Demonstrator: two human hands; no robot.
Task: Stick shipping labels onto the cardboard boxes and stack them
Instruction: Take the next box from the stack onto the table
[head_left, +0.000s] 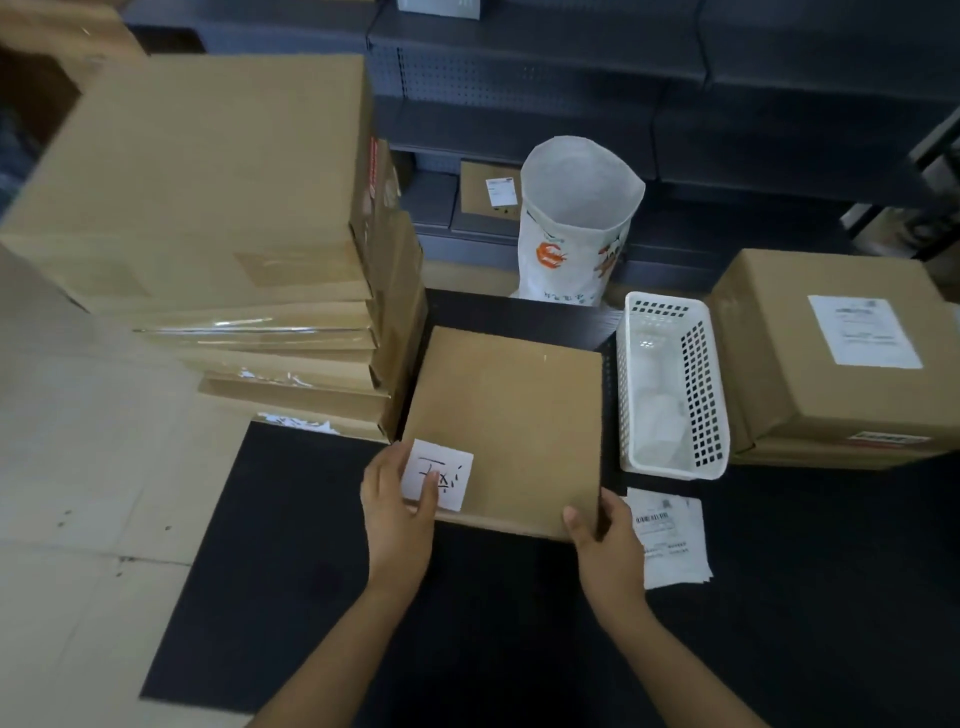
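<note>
A flat square cardboard box (511, 415) lies on the black table in front of me. A small white label (441, 473) with handwriting sits on its near left corner. My left hand (397, 506) grips that corner, thumb pressed on the label. My right hand (605, 535) grips the box's near right corner. A tall stack of flat cardboard boxes (234, 208) stands to the left, touching the box. A small pile of printed shipping labels (670, 535) lies on the table just right of my right hand.
A white perforated plastic basket (670, 384) stands right of the box. Beyond it, a bigger cardboard box (831, 358) carries a white label. A white woven sack (576, 223) stands open behind the table. Dark shelving fills the back. Flattened cardboard (88, 493) covers the left.
</note>
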